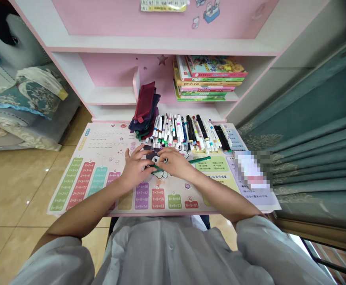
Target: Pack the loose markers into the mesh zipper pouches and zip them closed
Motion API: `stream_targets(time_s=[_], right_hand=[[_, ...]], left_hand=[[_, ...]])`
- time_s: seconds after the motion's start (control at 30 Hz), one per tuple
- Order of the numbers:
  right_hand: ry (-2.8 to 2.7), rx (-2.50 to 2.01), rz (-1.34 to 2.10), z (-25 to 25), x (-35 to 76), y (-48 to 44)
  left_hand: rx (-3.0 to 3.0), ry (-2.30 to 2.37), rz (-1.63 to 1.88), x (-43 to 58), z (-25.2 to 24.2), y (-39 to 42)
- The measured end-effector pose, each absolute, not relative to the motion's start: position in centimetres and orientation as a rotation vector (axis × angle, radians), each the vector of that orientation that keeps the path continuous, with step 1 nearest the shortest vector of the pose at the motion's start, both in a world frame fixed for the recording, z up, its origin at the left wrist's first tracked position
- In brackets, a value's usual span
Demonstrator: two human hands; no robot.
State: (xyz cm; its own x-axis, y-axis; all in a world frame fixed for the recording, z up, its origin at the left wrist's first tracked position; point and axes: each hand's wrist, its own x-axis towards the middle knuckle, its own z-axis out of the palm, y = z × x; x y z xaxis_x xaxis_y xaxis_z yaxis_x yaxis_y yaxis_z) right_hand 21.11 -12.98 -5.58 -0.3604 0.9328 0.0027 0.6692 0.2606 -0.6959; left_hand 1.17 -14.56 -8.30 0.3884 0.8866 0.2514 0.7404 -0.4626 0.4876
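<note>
Both hands rest on a small desk covered by a colourful multiplication-table mat (101, 174). My left hand (135, 164) lies with its fingers spread on a dark pouch (152, 156) at the mat's middle. My right hand (175, 161) is curled over the same pouch and grips a green marker (201, 160) that sticks out to the right. Just beyond the hands lies a long row of several markers (190, 132).
A pile of dark red and purple pouches (144, 109) leans at the back of the desk. Stacked books (208, 77) fill the pink shelf above. A sofa with cushions (24, 99) stands left, teal curtains (315, 134) hang right. A blurred patch (251, 170) covers the mat's right edge.
</note>
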Motion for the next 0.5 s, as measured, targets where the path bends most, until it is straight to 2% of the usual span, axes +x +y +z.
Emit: stream_targets(time_s=[0.5], right_hand=[[-2.132, -1.49, 0.942, -4.68, 21.26, -12.82]], left_hand=[[2.279, 1.405, 0.655, 1.2, -7.98, -14.32]])
